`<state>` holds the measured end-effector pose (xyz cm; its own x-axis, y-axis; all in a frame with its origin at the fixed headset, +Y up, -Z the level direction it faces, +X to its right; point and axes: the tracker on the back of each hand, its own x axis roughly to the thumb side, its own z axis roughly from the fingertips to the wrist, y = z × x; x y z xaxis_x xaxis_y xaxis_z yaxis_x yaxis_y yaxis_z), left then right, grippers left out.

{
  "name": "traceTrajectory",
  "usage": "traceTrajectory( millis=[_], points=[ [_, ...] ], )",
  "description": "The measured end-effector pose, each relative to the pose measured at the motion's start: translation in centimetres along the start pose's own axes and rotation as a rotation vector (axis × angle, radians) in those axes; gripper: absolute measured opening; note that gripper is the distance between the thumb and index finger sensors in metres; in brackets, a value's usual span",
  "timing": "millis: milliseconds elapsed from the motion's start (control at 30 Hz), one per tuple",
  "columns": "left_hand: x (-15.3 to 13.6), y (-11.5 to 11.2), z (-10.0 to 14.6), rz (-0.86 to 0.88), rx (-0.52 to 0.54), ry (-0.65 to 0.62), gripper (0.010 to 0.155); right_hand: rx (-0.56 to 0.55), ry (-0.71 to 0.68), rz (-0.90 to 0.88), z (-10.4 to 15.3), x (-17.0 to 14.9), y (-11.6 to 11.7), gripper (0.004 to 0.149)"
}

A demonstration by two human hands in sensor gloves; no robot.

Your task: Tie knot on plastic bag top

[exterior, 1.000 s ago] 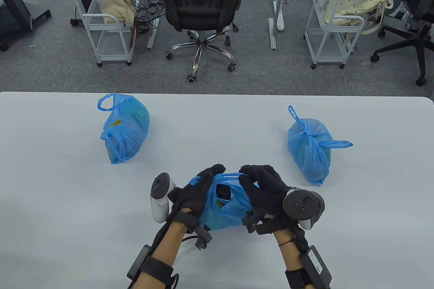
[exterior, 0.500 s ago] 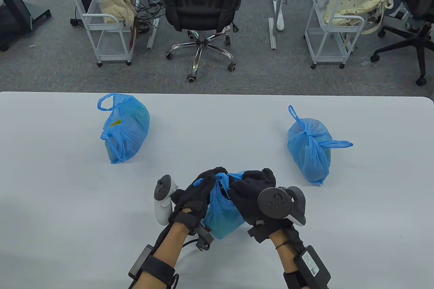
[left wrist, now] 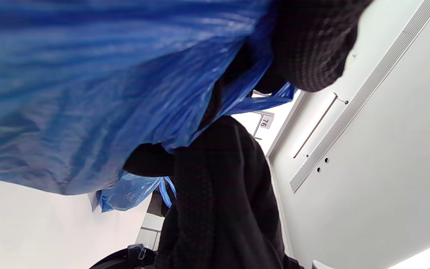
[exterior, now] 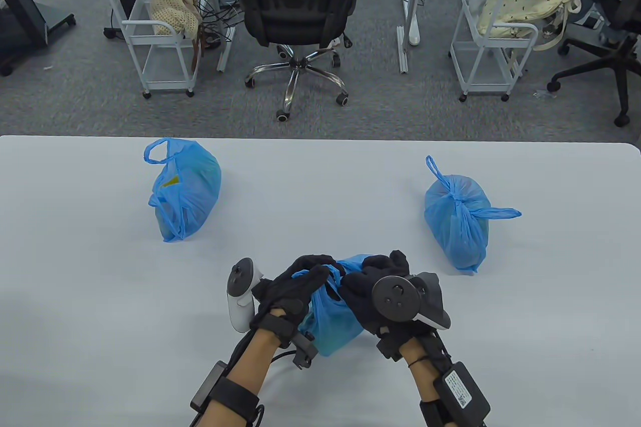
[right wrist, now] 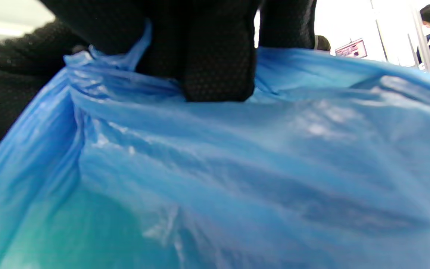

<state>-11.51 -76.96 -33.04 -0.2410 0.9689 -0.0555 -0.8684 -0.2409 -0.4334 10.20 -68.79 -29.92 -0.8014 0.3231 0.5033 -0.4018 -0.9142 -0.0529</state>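
A blue plastic bag [exterior: 333,322] stands at the table's front middle, between my two hands. My left hand [exterior: 305,277] grips the bag's left handle at the top. My right hand [exterior: 373,274] grips the right handle close beside it. The two handles cross between the fingers at the bag top [exterior: 338,272]. In the left wrist view the blue film [left wrist: 88,93] fills the frame, with gloved fingers [left wrist: 312,48] around it. In the right wrist view my fingers [right wrist: 218,56] pinch bunched blue plastic [right wrist: 237,168]. The knot itself is hidden by the fingers.
An untied blue bag [exterior: 183,189] lies at the back left of the white table [exterior: 100,297]. A knotted blue bag [exterior: 458,219] lies at the back right. Beyond the table's far edge stand an office chair [exterior: 295,11] and two white carts [exterior: 155,31].
My hands have come together over the bag top. The open mouth of the bag has closed, and the handles are now bunched and crossed between my fingers. The right hand has rolled inward.
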Motion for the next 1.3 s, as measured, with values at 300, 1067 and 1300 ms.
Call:
traceTrajectory(
  millis=[300, 1067, 1300],
  points=[
    [0.0, -0.2, -0.1, 0.011, -0.032, 0.015, 0.035, 0.043, 0.012, 0.038, 0.0, -0.7, 0.2, 0.034],
    [1.1, -2.2, -0.5, -0.125, -0.189, -0.022, 0.03, 0.047, 0.077, -0.466, 0.6, -3.7, -0.1, 0.062],
    [1.8, -1.4, -0.4, -0.297, -0.115, -0.056, 0.03, -0.053, 0.072, -0.359, 0.3, -2.9, -0.7, 0.042]
  ],
)
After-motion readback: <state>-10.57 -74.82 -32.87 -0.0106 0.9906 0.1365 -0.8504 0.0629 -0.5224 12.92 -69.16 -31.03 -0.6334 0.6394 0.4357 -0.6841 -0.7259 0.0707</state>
